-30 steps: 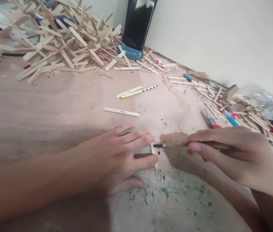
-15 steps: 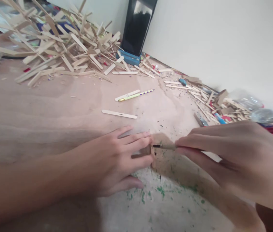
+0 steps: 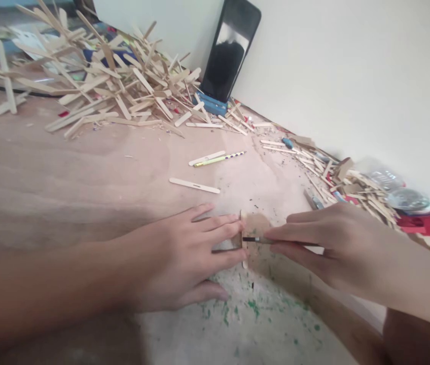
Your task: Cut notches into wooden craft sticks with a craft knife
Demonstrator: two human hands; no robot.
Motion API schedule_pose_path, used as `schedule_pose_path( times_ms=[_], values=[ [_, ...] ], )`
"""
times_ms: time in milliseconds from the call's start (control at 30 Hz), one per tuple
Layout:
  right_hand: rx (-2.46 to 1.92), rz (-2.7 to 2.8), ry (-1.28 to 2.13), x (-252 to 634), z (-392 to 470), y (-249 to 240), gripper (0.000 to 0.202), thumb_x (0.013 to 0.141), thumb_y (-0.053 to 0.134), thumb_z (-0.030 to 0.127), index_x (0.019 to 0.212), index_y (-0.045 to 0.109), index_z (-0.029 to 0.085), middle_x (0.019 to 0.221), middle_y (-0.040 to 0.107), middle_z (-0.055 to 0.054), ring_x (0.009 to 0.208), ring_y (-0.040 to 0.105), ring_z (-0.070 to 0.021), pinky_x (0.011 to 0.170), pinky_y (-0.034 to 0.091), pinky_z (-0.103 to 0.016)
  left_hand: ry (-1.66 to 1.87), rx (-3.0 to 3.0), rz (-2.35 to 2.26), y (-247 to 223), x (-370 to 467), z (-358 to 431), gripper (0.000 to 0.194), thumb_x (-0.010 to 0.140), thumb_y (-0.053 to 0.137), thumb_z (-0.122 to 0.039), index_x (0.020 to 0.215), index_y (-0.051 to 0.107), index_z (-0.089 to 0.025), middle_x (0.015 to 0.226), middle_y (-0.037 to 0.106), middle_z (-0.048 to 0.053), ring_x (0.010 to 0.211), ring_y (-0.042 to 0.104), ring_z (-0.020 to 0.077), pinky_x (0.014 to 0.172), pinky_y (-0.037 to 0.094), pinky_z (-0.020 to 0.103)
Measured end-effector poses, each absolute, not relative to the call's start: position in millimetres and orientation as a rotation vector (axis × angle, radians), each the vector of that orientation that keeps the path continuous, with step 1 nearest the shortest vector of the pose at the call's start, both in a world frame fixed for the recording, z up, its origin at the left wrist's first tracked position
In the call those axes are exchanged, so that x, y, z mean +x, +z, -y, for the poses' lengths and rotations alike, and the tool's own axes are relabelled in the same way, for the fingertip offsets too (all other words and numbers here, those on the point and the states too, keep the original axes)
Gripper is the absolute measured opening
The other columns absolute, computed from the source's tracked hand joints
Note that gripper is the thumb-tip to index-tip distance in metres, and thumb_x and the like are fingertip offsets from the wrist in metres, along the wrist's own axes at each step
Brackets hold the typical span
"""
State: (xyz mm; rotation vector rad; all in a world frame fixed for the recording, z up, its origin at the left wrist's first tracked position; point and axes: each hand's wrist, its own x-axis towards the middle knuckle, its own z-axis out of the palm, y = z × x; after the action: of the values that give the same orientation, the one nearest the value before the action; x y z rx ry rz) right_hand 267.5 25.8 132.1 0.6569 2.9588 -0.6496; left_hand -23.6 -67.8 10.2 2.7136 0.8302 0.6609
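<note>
My left hand [image 3: 194, 256] lies spread on the table, its fingertips pressing on a small wooden stick [image 3: 244, 261] that stands on its narrow edge or lies flat; I cannot tell which. My right hand [image 3: 314, 241] pinches a thin tool [image 3: 262, 240] with a dark, narrow tip. That tip touches or nearly touches the stick between my left fingertips. A stick with a short slot [image 3: 194, 185] lies just beyond my left hand. Past it, a yellow-green pencil [image 3: 218, 159] with dark spots rests against another stick.
A large heap of wooden sticks [image 3: 123, 86] covers the back left. A black phone [image 3: 230, 50] leans on a blue stand [image 3: 211, 104] by the white wall. More sticks, a cutter [image 3: 314, 199] and a clear plastic container [image 3: 408, 199] lie at the right. Green paint marks the table [image 3: 184, 334].
The view has shifted a little, so the background sits lower and further right. My right hand and the tool's tip appear slightly closer to my left hand, which stays on the stick.
</note>
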Motion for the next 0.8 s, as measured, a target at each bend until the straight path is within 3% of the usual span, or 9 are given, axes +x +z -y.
schedule_pose_path(
  times_ms=[200, 367, 667, 800],
  values=[
    [0.586, -2.998, -0.653, 269.3, -37.9, 133.0, 0.028, 0.124, 0.064, 0.033, 0.113, 0.087, 0.023, 0.084, 0.085, 0.004, 0.06, 0.07, -0.0074, 0.058, 0.044, -0.026, 0.639, 2.692, -0.836, 9.7, -23.9, 68.2, 0.053, 0.125, 0.054, -0.054, 0.166, 0.066, -0.023, 0.178, 0.064, 0.017, 0.172, 0.056, 0.0332, 0.146, 0.04, 0.059],
    [0.566, -3.0, -0.684, 268.0, -41.2, 132.2, 0.029, 0.125, 0.063, 0.035, 0.117, 0.089, 0.023, 0.088, 0.087, 0.003, 0.064, 0.073, -0.0066, 0.059, 0.047, -0.022, 0.671, 2.695, -0.847, 10.2, -22.9, 67.8, 0.053, 0.123, 0.057, -0.055, 0.163, 0.069, -0.022, 0.177, 0.065, 0.018, 0.17, 0.059, 0.0342, 0.143, 0.044, 0.058],
    [0.618, -2.972, -0.743, 268.0, -40.6, 131.0, 0.028, 0.123, 0.066, 0.037, 0.122, 0.093, 0.028, 0.092, 0.09, 0.0, 0.066, 0.078, -0.0117, 0.059, 0.048, -0.026, 0.689, 2.7, -0.856, 10.7, -21.8, 68.4, 0.053, 0.122, 0.061, -0.055, 0.162, 0.07, -0.022, 0.175, 0.067, 0.017, 0.167, 0.062, 0.0337, 0.142, 0.046, 0.056],
    [0.587, -2.984, -0.667, 267.1, -38.6, 131.3, 0.033, 0.124, 0.063, 0.037, 0.113, 0.091, 0.024, 0.092, 0.09, 0.0, 0.067, 0.078, -0.0119, 0.061, 0.049, -0.027, 0.664, 2.704, -0.852, 11.8, -21.4, 68.2, 0.054, 0.124, 0.056, -0.057, 0.163, 0.069, -0.022, 0.174, 0.068, 0.018, 0.167, 0.062, 0.0337, 0.142, 0.045, 0.058]
  ],
)
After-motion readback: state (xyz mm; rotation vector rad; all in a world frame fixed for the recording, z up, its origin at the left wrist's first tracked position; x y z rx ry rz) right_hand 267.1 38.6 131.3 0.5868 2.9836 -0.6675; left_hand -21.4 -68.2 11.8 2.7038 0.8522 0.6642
